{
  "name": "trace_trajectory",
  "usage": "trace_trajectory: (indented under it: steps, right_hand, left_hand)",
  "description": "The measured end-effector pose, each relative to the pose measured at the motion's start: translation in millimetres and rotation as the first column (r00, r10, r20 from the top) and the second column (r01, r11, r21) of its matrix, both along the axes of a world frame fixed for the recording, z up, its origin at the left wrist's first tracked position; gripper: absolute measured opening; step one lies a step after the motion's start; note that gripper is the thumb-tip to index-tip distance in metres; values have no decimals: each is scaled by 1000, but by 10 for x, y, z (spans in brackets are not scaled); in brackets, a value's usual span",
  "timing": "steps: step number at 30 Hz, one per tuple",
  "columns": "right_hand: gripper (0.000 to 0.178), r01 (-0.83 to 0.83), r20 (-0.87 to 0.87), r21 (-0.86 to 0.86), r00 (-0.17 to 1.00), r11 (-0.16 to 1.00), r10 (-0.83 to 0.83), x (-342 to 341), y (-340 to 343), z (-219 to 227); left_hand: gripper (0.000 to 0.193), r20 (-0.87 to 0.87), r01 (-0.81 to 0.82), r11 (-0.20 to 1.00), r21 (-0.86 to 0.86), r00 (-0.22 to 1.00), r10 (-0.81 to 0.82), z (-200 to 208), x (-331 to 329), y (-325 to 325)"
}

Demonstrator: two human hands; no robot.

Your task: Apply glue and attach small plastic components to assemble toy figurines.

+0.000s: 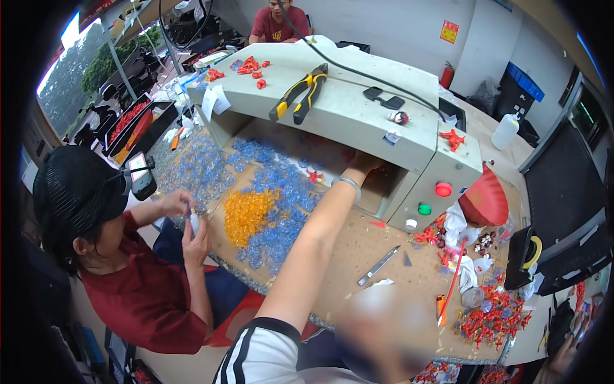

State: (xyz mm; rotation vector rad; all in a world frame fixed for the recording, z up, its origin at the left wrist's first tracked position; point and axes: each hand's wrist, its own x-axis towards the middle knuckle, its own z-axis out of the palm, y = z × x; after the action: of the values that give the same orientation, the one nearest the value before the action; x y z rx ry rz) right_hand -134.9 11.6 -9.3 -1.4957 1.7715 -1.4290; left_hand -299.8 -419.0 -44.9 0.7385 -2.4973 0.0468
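Observation:
My left arm stretches forward, and my left hand [364,162] is inside the opening of a grey metal box-shaped machine [409,153]. Shade and the machine's top edge hide its fingers, so what they hold, if anything, does not show. A small red plastic piece [314,176] lies left of my wrist among clear-blue plastic pieces [281,240]. A pile of amber plastic pieces [248,217] sits beside them. I cannot make out my right hand; a blurred patch covers the lower middle. Right of my forearm, a slim metal-coloured knife or tweezer-like tool [379,265] lies on the table.
Yellow-black pliers [300,93] and red pieces lie on the machine's top. Green [424,208] and red buttons [443,189] are on its front. A co-worker [141,275] at left handles a small whitish thing. Red pieces [492,320] are heaped at right near a red fan-shaped object [486,198].

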Motion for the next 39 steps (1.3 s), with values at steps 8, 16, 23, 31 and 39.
trace_trajectory:
  steps: [8,16,23,31,39]
  right_hand:
    - [10,-8,-7,-44,1000,999,8,-50,-24,-29]
    - [8,-3,25,-61,1000,998,5,-4,-10,-24]
    - [5,22,8,-39,1000,999,-21,-21,8,-46]
    - [5,21,0,-91,1000,996,-21,69,-27,-40]
    - [4,90,-27,-105,995,990,-94,22,69,-144]
  left_hand:
    - [41,109,-33,999,2,993,33,29,-27,-66]
    - [38,173,-71,997,7,982,68,77,152,-207]
    - [36,113,-76,997,-5,991,77,45,104,-247]
    - [29,-522,26,1000,-17,853,-31,99,315,-400]
    - [25,-523,268,474,839,641,562,769,1154,771]
